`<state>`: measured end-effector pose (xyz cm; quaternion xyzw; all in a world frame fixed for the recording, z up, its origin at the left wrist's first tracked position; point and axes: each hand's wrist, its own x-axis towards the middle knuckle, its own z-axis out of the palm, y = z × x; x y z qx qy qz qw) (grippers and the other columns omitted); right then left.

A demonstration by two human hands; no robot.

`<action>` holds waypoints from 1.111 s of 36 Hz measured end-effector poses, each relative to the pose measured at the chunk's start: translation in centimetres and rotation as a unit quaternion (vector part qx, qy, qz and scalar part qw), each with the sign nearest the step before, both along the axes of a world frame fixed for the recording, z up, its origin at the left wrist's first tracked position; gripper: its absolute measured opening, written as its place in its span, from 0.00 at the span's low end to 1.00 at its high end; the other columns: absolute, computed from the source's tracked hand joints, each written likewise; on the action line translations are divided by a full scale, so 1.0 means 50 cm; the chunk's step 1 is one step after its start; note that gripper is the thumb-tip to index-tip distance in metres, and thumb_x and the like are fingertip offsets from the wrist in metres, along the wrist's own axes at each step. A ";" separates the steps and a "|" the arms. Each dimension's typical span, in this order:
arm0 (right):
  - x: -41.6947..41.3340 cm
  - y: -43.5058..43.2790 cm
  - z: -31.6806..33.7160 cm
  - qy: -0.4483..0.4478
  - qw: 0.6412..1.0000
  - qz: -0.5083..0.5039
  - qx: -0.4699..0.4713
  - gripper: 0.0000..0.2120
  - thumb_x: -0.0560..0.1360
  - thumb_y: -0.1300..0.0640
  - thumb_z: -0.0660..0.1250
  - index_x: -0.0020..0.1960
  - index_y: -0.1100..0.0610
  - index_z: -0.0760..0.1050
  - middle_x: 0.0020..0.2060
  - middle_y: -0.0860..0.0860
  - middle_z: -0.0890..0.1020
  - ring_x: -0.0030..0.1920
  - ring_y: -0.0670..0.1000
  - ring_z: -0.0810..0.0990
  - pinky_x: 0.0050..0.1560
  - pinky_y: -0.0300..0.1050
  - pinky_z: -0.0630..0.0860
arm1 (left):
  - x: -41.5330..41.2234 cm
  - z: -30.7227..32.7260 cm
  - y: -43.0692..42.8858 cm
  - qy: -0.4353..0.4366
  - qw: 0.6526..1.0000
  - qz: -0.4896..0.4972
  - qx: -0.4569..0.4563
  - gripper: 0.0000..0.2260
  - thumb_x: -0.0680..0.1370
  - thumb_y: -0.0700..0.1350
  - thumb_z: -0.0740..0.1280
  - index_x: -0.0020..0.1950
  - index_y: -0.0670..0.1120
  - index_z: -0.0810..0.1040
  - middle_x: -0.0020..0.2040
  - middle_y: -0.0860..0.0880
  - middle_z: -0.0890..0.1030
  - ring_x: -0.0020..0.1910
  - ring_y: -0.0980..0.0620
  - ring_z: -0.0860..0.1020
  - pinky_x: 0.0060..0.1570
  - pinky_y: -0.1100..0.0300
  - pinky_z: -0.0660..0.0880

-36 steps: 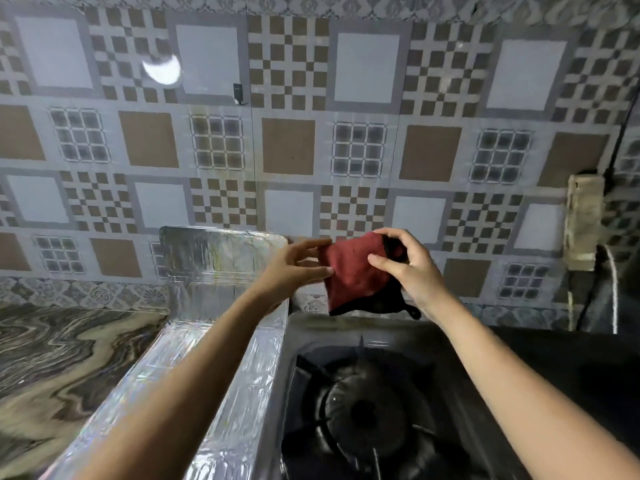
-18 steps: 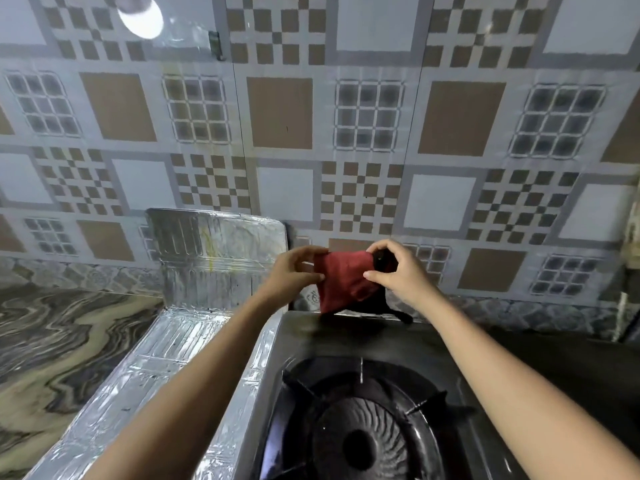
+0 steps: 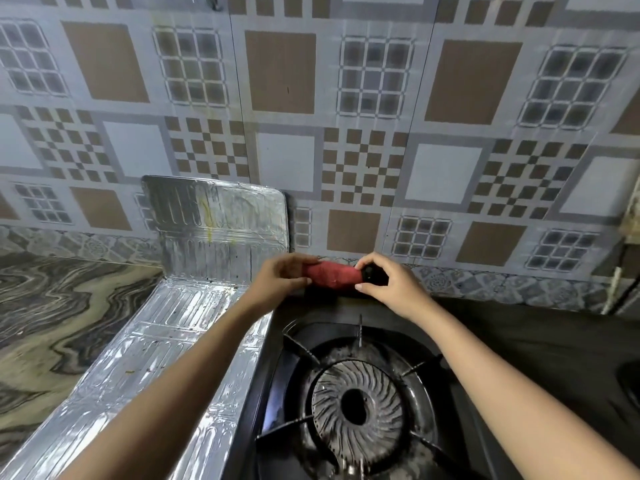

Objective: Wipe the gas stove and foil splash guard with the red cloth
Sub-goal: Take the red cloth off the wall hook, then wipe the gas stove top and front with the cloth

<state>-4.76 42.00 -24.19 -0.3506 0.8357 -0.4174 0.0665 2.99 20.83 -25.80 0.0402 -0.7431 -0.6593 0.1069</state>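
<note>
The red cloth [image 3: 332, 274] is folded into a narrow roll, with a dark part at its right end. It sits low over the back edge of the black gas stove [image 3: 502, 344]. My left hand [image 3: 280, 278] grips its left end and my right hand [image 3: 389, 284] grips its right end. The round burner [image 3: 356, 407] with its pan supports lies below my hands. The foil splash guard [image 3: 214, 220] stands against the wall left of the stove, and its lower panel [image 3: 145, 358] runs along the stove's left side.
A marbled countertop [image 3: 52, 323] lies left of the foil. The patterned tiled wall [image 3: 346, 133] rises right behind the stove. A cable or hose [image 3: 613, 289] hangs at the far right edge.
Both hands have lowered the cloth from in front of the wall down to the stove's back edge and folded it from a hanging flap into a narrow roll. My view has tilted downward.
</note>
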 end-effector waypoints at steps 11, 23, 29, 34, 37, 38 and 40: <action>0.034 0.016 -0.002 -0.016 0.997 0.067 0.043 0.13 0.71 0.54 0.70 0.49 0.38 0.73 0.55 0.41 0.77 0.60 0.44 0.73 0.64 0.45 0.66 | 0.100 -0.025 -0.003 -0.017 0.999 0.046 -0.002 0.12 0.74 0.32 0.66 0.51 0.48 0.80 0.41 0.55 0.85 0.45 0.59 0.82 0.48 0.66 0.76; 0.000 -0.027 0.032 0.059 0.995 0.068 0.048 0.11 0.76 0.53 0.64 0.58 0.44 0.75 0.55 0.46 0.80 0.55 0.48 0.77 0.61 0.50 0.72 | 0.171 -0.082 0.014 -0.106 0.986 0.117 0.044 0.20 0.78 0.38 0.63 0.70 0.41 0.66 0.67 0.44 0.72 0.66 0.48 0.71 0.68 0.55 0.66; -0.027 -0.099 0.012 0.032 0.939 0.263 0.221 0.22 0.77 0.54 0.63 0.70 0.45 0.64 0.73 0.47 0.63 0.73 0.48 0.59 0.74 0.54 0.55 | 0.176 -0.083 0.028 -0.105 0.986 0.100 0.087 0.15 0.80 0.38 0.59 0.66 0.44 0.71 0.59 0.49 0.78 0.55 0.55 0.77 0.54 0.65 0.74; -0.020 -0.154 -0.015 0.029 0.908 0.327 0.260 0.24 0.78 0.54 0.60 0.72 0.45 0.59 0.75 0.44 0.55 0.75 0.46 0.48 0.74 0.51 0.45 | 0.177 -0.081 0.028 -0.118 0.981 0.101 0.118 0.16 0.80 0.39 0.58 0.68 0.46 0.69 0.59 0.50 0.77 0.55 0.55 0.76 0.53 0.67 0.73; -0.015 -0.178 -0.034 0.069 0.906 0.331 0.256 0.23 0.79 0.52 0.58 0.73 0.44 0.58 0.75 0.44 0.54 0.76 0.47 0.46 0.75 0.54 0.43 | 0.177 -0.087 0.024 -0.127 0.977 0.104 0.136 0.17 0.80 0.41 0.60 0.69 0.46 0.70 0.63 0.48 0.77 0.62 0.51 0.75 0.61 0.57 0.71; -0.014 -0.184 -0.038 0.078 0.906 0.327 0.258 0.23 0.79 0.51 0.58 0.73 0.44 0.57 0.75 0.44 0.54 0.76 0.47 0.46 0.75 0.54 0.43 | 0.177 -0.091 0.023 -0.131 0.975 0.107 0.144 0.17 0.79 0.41 0.60 0.68 0.47 0.71 0.63 0.48 0.77 0.63 0.50 0.75 0.63 0.53 0.70; -0.013 -0.193 -0.044 0.082 0.909 0.317 0.257 0.23 0.80 0.51 0.57 0.73 0.45 0.57 0.75 0.44 0.54 0.76 0.48 0.46 0.75 0.54 0.44 | 0.174 -0.097 0.020 -0.132 0.971 0.111 0.167 0.16 0.79 0.42 0.61 0.67 0.48 0.72 0.63 0.47 0.77 0.63 0.49 0.75 0.66 0.50 0.69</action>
